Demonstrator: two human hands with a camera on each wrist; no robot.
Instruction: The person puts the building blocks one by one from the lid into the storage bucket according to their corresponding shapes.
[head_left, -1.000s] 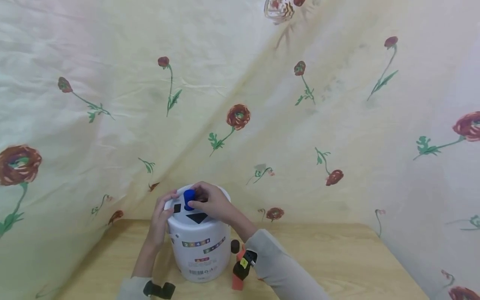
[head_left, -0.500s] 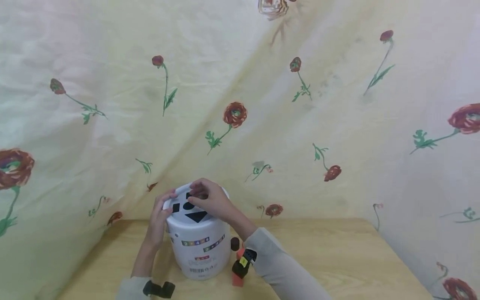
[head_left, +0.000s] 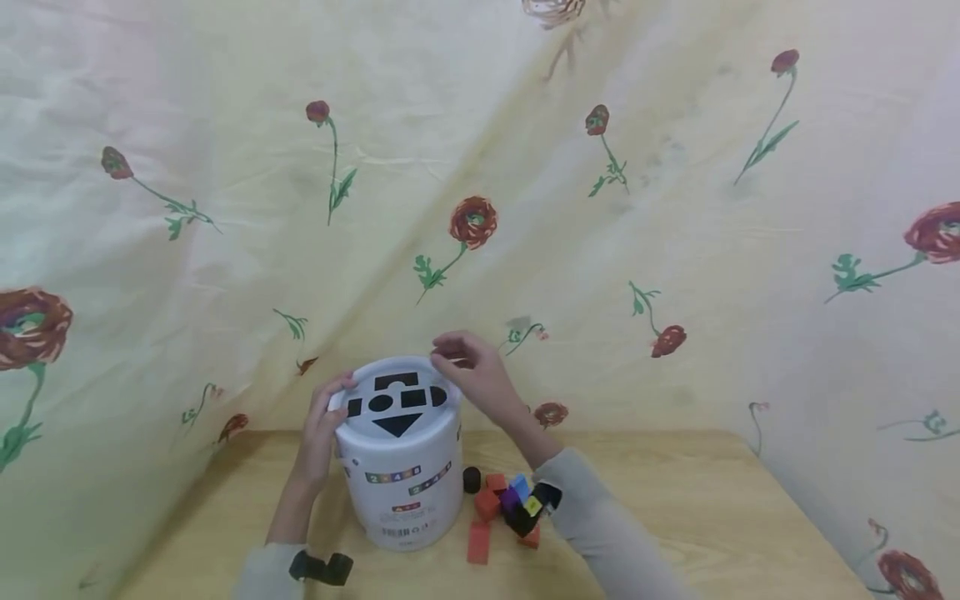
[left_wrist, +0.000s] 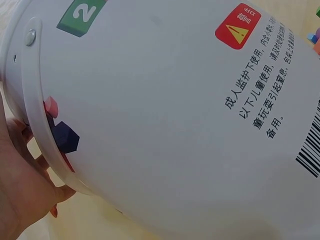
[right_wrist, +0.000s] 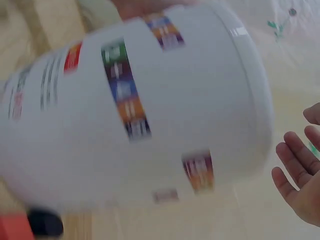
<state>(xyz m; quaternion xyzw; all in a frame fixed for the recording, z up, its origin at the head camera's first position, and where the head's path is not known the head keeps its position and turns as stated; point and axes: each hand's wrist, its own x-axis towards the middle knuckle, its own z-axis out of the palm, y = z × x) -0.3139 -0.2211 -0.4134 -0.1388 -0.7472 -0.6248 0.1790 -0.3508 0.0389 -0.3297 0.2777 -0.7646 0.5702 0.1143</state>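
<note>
White bucket [head_left: 403, 500] stands left of centre on the wood-grain surface [head_left: 675, 517], its rim held by the left grip [head_left: 321, 423]. Posting blocks [head_left: 478, 543] through the lid [head_left: 397, 401] seems in hand; the right grip [head_left: 482, 379], loose and empty at its far right, would next need a block. These lie right of the bucket, some behind the wrist camera [head_left: 519, 520].
</note>
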